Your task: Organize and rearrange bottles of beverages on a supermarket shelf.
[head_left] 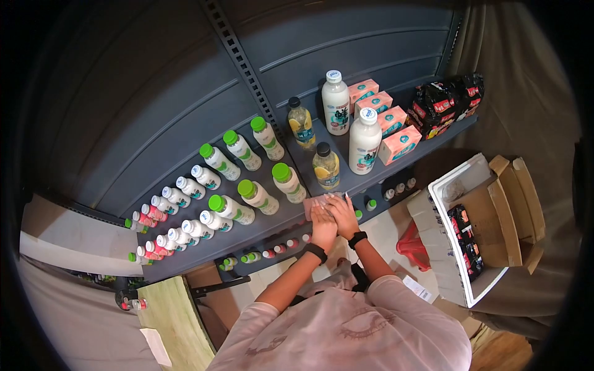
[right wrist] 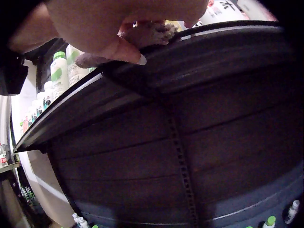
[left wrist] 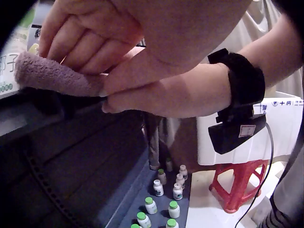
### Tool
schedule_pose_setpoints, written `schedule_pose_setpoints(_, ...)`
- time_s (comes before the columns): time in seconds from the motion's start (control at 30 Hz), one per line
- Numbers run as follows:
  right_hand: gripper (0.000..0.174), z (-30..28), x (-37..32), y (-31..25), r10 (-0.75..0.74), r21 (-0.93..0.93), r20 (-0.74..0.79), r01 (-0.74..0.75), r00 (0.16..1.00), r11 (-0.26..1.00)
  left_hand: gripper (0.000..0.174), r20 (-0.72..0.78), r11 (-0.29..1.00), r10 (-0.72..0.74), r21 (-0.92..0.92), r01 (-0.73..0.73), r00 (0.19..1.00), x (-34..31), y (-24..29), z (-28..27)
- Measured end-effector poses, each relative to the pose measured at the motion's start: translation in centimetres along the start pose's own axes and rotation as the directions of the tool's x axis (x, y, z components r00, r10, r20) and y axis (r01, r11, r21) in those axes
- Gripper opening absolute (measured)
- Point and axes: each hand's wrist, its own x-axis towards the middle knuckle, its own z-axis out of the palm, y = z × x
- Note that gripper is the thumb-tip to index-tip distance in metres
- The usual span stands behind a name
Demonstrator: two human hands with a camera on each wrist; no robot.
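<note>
A pinkish-grey cloth (head_left: 309,207) lies at the front edge of the middle shelf. My left hand (head_left: 323,225) bears down on it, fingers bent over the fabric in the left wrist view. Close beside and partly overlapping is my right hand (head_left: 341,213), also on the cloth. In the right wrist view, the right thumb hangs below the cloth (right wrist: 91,60) at the shelf's lip. The left wrist view shows the cloth (left wrist: 52,76) bunched along the edge under the fingers. Just behind the hands stands a bottle with lemon slices (head_left: 326,168).
Rows of green-capped bottles (head_left: 253,196) fill the shelf to the left. To the right are large white bottles (head_left: 365,145), pink boxes (head_left: 399,146) and black packs (head_left: 442,108). A white bin (head_left: 438,204) with a cardboard box (head_left: 479,216) and a red stool (left wrist: 236,187) stand at right.
</note>
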Motion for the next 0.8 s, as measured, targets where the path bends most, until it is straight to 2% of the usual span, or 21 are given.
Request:
schedule_pose_setpoints(0.17,0.031,-0.7,-0.3,1.5,0.034,-0.005,-0.033,-0.034,0.999,0.999,0.052,-0.04,0.997,0.031,-0.074,-0.034,0.999,0.8,1.2,1.0)
schedule_pose_setpoints(0.37,0.03,-1.1,-0.6,3.6,0.055,0.034,-0.093,-0.052,0.994,0.998,0.055,-0.009,0.978,0.064,-0.198,-0.065,0.998,2.2,2.6,0.6)
schedule_pose_setpoints(0.57,0.032,-1.4,-1.0,5.0,0.061,0.025,-0.11,-0.059,0.992,0.998,0.055,-0.055,0.982,0.07,-0.173,-0.079,0.996,3.3,3.2,-0.2)
schedule_pose_setpoints(0.67,0.032,-1.4,-0.8,6.1,0.066,-0.001,-0.113,-0.067,0.991,0.998,0.052,-0.016,0.948,0.075,-0.31,-0.076,0.997,4.5,3.1,-1.0)
schedule_pose_setpoints(0.77,0.034,-1.5,-0.6,6.9,0.087,-0.008,-0.132,-0.089,0.987,0.996,0.047,-0.021,0.907,0.057,-0.417,-0.06,0.998,6.1,1.8,-4.2)
schedule_pose_setpoints(0.8,0.034,-1.7,-0.5,7.0,0.096,-0.007,-0.14,-0.098,0.985,0.995,0.044,-0.056,0.847,0.049,-0.526,-0.071,0.997,6.8,1.5,-4.9)
